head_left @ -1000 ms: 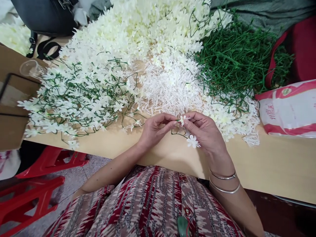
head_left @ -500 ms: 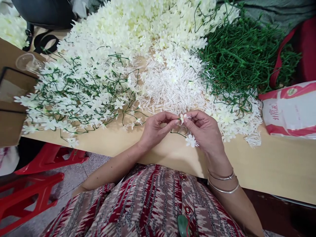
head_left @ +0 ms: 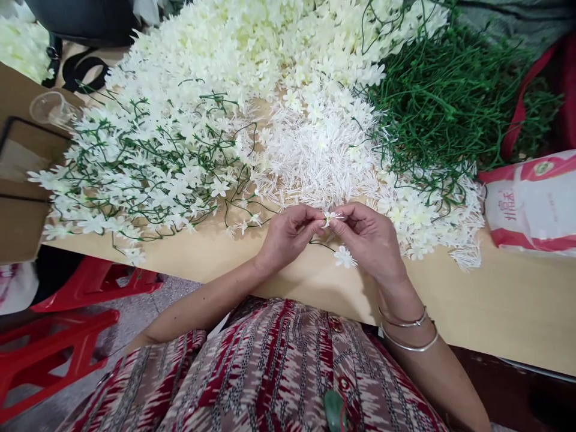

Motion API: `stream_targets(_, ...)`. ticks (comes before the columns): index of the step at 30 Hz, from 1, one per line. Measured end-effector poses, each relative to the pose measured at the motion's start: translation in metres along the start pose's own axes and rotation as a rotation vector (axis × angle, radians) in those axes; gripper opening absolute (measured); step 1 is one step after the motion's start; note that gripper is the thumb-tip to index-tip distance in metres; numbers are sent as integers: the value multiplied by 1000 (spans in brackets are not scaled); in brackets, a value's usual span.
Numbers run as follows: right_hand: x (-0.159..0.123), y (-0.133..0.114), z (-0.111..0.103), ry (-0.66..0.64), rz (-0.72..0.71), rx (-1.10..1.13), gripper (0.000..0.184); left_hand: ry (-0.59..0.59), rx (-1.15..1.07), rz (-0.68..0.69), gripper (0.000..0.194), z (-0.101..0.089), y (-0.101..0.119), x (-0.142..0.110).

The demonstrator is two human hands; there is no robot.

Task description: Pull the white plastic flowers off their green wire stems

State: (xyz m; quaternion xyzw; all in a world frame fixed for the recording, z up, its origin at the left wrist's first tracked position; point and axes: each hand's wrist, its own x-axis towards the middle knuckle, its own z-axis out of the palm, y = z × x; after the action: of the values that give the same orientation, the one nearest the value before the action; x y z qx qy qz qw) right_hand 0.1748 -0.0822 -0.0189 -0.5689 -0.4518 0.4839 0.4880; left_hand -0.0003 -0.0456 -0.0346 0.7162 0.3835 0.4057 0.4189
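Change over the last second is slight: the view has shifted a little, and the lower blossom (head_left: 345, 257) now hangs slightly further left on its green stem (head_left: 321, 243). Grip unchanged. Left hand (head_left: 283, 237): fingers pinched at the base of a small white blossom (head_left: 328, 219). Right hand (head_left: 375, 243): fingers closed on its stamen side; exact contact hidden. Judged: same fine handling under way, no finished step visible. Surface (head_left: 517, 300): stemmed flowers (head_left: 153, 174) at left, loose pale blossoms (head_left: 252, 48) behind, white stamens (head_left: 310, 162) in the middle, green stems (head_left: 441, 96) at right beside a red-and-white packet (head_left: 535, 204). Room: cardboard box (head_left: 27, 90) and black bag (head_left: 85, 21) at left; red stools (head_left: 85, 276) on a speckled floor (head_left: 175, 294).
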Motion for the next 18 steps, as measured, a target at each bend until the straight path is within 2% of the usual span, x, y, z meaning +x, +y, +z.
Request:
stream_targets(5,2,1,-3,-6,22,36,10,-4,-107,-107,19,7,-1,0)
stream_targets(9,4,1,-6,57,3,56,9,1,-238,-149,32,12,-1,0)
stream_targets(13,6,0,-7,74,-1,78,8,-7,-120,-111,27,9,4,1)
stream_targets(18,6,-1,-8,39,3,83,11,-28,-21,0,19,4,9,3)
